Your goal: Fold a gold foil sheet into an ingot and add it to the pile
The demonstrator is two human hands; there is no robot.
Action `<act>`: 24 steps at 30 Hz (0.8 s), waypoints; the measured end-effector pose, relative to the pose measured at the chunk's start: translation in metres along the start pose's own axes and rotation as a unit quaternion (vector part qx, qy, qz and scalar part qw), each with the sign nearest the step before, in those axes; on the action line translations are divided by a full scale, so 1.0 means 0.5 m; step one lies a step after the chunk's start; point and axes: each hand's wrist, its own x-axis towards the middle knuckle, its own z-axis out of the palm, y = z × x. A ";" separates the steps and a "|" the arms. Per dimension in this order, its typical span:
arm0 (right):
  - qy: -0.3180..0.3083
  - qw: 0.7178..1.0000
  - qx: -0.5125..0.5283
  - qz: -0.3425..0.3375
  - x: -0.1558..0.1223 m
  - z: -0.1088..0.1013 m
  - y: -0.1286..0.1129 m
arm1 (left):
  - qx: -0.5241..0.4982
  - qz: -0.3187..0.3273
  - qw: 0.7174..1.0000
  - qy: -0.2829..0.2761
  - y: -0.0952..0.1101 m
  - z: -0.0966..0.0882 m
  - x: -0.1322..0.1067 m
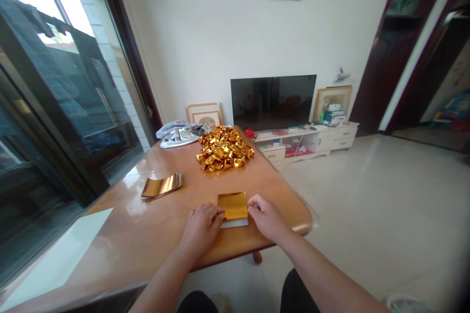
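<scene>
A square gold foil paper sheet (234, 207) lies near the front edge of the table, with a pale strip showing along its near side. At its left edge, my left hand (204, 224) has its fingers bent and closed on the paper. My right hand (267, 214) pinches the sheet's right edge between thumb and fingers. Farther back rises a heap of folded gold foil pieces (224, 149). To the left lies a small stack of flat gold foil sheets (160, 186), slightly curled.
The wooden table (147, 234) ends in a rounded corner to my right. A pale sheet (62, 254) covers its left front part. Grey cloth (179, 134) lies at the far end. Beyond stand a television (273, 101) and a white cabinet (323, 141).
</scene>
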 end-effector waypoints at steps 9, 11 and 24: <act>0.009 0.999 0.042 -0.012 -0.001 -0.008 0.004 | -0.016 0.039 0.999 -0.022 0.025 -0.016 -0.008; 0.015 0.998 0.055 -0.013 -0.001 -0.006 0.005 | -0.030 0.025 0.999 -0.016 0.026 -0.016 -0.007; 0.036 0.991 0.122 -0.038 -0.021 -0.011 -0.039 | -0.535 -0.147 0.831 0.048 0.035 -0.051 -0.012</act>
